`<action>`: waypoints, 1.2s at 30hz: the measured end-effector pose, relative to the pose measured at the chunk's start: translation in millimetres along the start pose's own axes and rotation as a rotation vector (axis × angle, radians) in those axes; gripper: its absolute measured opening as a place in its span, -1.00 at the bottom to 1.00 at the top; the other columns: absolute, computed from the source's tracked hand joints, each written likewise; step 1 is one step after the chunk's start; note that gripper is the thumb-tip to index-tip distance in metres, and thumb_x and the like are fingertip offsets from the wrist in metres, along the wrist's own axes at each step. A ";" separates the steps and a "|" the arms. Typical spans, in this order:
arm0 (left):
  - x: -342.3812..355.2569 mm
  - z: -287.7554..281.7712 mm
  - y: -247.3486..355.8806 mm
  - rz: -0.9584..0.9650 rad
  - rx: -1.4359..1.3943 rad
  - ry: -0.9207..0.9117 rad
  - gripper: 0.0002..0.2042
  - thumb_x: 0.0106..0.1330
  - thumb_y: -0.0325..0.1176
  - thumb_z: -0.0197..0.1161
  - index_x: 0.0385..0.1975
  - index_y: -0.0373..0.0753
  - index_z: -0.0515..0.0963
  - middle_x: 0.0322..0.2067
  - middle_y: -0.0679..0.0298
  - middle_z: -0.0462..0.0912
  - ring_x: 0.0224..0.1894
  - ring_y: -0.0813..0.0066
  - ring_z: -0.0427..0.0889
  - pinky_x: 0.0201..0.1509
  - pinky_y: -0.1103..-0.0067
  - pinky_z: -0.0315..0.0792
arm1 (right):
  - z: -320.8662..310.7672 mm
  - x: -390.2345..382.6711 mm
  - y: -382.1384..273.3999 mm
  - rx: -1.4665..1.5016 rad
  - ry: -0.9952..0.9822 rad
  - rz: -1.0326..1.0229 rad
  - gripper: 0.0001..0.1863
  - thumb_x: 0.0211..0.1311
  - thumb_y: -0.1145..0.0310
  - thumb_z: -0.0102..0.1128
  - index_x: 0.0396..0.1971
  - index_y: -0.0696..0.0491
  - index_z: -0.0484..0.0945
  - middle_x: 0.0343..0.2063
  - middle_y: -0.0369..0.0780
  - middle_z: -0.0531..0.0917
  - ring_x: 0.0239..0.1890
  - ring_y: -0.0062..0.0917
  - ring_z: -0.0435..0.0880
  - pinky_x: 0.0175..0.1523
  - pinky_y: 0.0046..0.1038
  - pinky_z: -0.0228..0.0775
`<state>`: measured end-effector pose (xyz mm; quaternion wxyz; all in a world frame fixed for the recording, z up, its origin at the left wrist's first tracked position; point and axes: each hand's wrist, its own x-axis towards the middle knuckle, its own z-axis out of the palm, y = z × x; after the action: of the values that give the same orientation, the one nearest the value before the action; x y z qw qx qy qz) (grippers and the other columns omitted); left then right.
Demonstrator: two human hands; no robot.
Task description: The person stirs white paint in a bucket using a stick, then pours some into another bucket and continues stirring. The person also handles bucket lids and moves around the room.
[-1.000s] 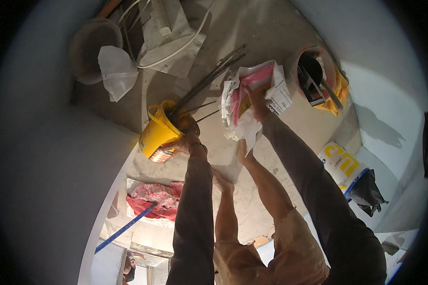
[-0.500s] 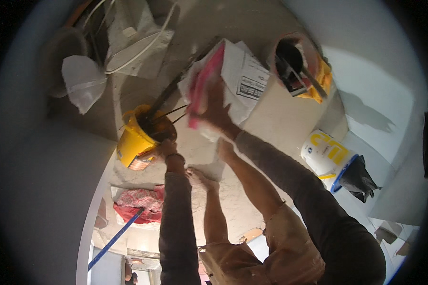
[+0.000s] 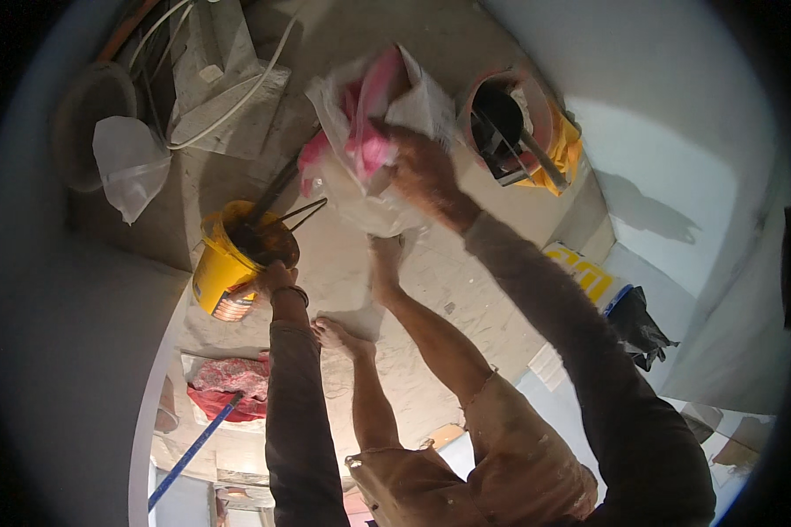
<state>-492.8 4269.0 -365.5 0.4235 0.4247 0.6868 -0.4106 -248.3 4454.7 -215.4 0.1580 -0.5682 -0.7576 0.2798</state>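
Note:
My left hand is closed on the near rim of a yellow bucket, which leans a little. Inside the bucket stand a dark stick and a thin wire-like handle; its contents are dark and hard to make out. My right hand grips the pink edge of a white plastic sack, its fingers partly hidden by the folds. The sack's mouth gapes upward and shows a pink lining. Its lower part hangs close to my bare foot.
At the right stand a bucket with tools and a white-and-yellow bucket holding a black bag. A red cloth with a blue pole lies at lower left. Boards, a cable and a translucent bag are at upper left.
My right hand, spread beside the sack earlier, now grips its pink edge. The sack has been pulled wider at its mouth. My left hand stays on the yellow bucket; the whole view has shifted slightly.

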 end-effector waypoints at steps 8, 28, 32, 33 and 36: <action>25.6 24.8 -7.0 0.094 -0.017 0.199 -0.59 0.10 0.04 0.21 -0.14 -0.06 0.57 -0.17 0.19 0.63 -0.07 0.22 0.59 0.02 0.20 0.38 | -82.3 120.5 -23.8 -0.459 -0.021 -0.218 -0.50 0.02 0.44 0.09 0.06 -0.04 0.36 -0.15 -0.13 0.55 -0.09 -0.24 0.53 0.01 -0.24 0.35; -16.9 18.1 23.3 -0.440 -0.757 0.574 -0.37 0.03 -0.22 0.21 0.06 -0.17 0.02 0.01 0.00 0.30 0.02 0.08 0.44 0.05 0.28 0.41 | 180.6 43.9 9.7 -0.560 -0.549 -0.685 0.18 -0.51 -0.04 0.49 0.27 -0.09 0.07 0.16 -0.23 0.26 0.25 -0.37 0.18 0.28 -0.03 -0.05; -23.7 16.2 24.7 -0.484 -1.043 0.730 -0.17 0.00 -0.36 0.19 0.18 -0.18 -0.27 0.11 -0.09 0.12 0.08 0.00 0.35 0.11 0.24 0.38 | 204.8 46.4 22.4 -0.519 -0.662 -0.559 -0.54 0.00 0.32 0.13 -0.01 0.01 0.39 -0.14 -0.18 0.48 -0.02 -0.31 0.42 0.09 -0.19 0.21; -28.2 10.8 23.5 -0.477 -1.198 0.744 -0.12 -0.01 -0.39 0.19 0.21 -0.18 -0.35 0.14 -0.11 0.07 0.10 -0.02 0.33 0.12 0.23 0.38 | 206.7 48.4 24.9 -0.420 -0.575 -0.578 -0.75 0.15 0.34 -0.05 -0.22 0.09 0.51 -0.27 -0.09 0.57 -0.18 -0.23 0.53 -0.03 -0.21 0.35; -53.8 -16.6 18.6 -0.463 -1.681 0.648 -0.01 -0.02 -0.45 0.18 0.28 -0.14 -0.49 0.19 -0.14 -0.02 0.11 -0.04 0.30 0.10 0.16 0.40 | 206.4 59.2 23.4 -0.492 -0.687 -0.642 -0.77 0.18 0.36 -0.08 -0.24 0.11 0.50 -0.33 -0.11 0.57 -0.19 -0.25 0.56 -0.08 -0.21 0.39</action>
<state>-464.3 4277.3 -314.2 0.2870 -0.0752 0.9110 0.2865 -363.3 4465.1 -397.9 -0.1595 -0.2035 -0.9448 0.2014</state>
